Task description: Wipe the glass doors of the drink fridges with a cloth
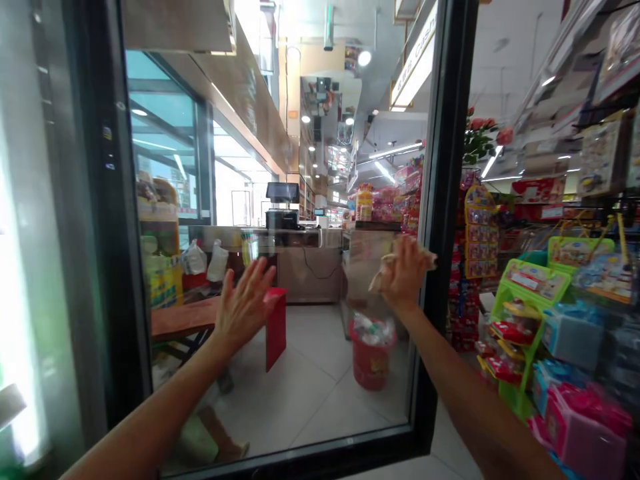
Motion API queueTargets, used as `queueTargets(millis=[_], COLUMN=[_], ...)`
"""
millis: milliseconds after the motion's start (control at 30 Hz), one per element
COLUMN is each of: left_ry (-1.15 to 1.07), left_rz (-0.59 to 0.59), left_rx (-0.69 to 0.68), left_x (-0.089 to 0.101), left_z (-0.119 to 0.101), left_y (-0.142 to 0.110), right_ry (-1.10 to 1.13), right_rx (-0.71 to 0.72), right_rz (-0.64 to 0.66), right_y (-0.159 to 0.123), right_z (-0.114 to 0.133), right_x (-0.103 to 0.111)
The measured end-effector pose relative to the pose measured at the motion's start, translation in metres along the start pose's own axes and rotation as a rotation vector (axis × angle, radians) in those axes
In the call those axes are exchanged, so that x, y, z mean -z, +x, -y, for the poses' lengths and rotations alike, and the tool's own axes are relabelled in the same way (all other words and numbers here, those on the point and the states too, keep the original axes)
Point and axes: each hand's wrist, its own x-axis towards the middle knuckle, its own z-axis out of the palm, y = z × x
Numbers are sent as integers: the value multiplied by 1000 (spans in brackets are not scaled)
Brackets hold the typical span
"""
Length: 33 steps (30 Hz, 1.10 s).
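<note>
Glass pane (310, 360): transparent, set in a black frame (449, 167), standing directly before the person.
Right hand (406, 270): raised near the pane's right edge, just beside the frame; it grasps a beige cloth (430, 259), fingers laid over the fabric.
Cloth position: between the right hand and the glass, creased, its ends showing on both sides of the fingers; the right end reaches the frame.
Left hand (246, 297): raised left of the pane's middle, palm toward the glass, fingers extended and slightly apart; grip released, nothing held. Contact with the glass cannot be confirmed from this angle.
Red bin (370, 363): seen through the pane, on the pale tiled floor (313, 393), below the right hand; crumpled clear plastic fills its top.
Reddish bench (183, 319): seen through the pane at left, partly covered by the left arm; a red panel (277, 330) stands at its right end.
Counter (307, 277): in the background beyond the glass, bearing a dark monitor (283, 193).
Green display rack (533, 280): outside the frame at right, holding packaged goods; a pink box (583, 433) sits low beside it.
</note>
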Motion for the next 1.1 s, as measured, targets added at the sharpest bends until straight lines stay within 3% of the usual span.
queueTargets(millis=[67,133,167,233,300,367,400,467,533,600,667,800,833,900,933,1033,1100], left_ry=[7,-7,-13,-13,-6,-1,-1,1,11,14,6,-26,-32,-36,-34,-23,-19], left_rz=[-54,-58,-55,-60,-74,-81,-79,-72,-69,-68,-71,-89,-93,-98,-97,-83,-87], left_rx=[119,142,141,136,124,119,120,132,138,142,142,138,136,134,134,135,134], left_x=[3,2,2,0,0,1,1,2,3,3,3,6,6,8,8,8,8], left_z=[9,13,13,12,12,12,12,11,10,9,9,9,8,8,8,8,9], left_y=[7,11,11,10,9,9,9,10,10,10,10,11,11,12,12,11,10], right_ry=[-24,-2,26,108,164,152,122,59,-1,-1,38,134,155,146,123,32,-18], right_rx=[-177,-170,-80,246,527,595,530,257,-143,-274,-134,425,536,564,493,89,-162], right_rz=[-65,-49,-17,60,105,143,151,94,-19,-62,-32,98,130,159,152,33,-48], right_y=[26,32,28,8,-9,-5,8,51,100,133,132,64,51,48,61,130,169], right_z=[-11,17,42,95,123,111,91,40,1,-2,30,113,118,102,83,17,-3], right_x=[-7,-13,-15,-16,-14,-10,-10,-11,-16,-21,-22,-14,-11,-6,-5,-4,-6])
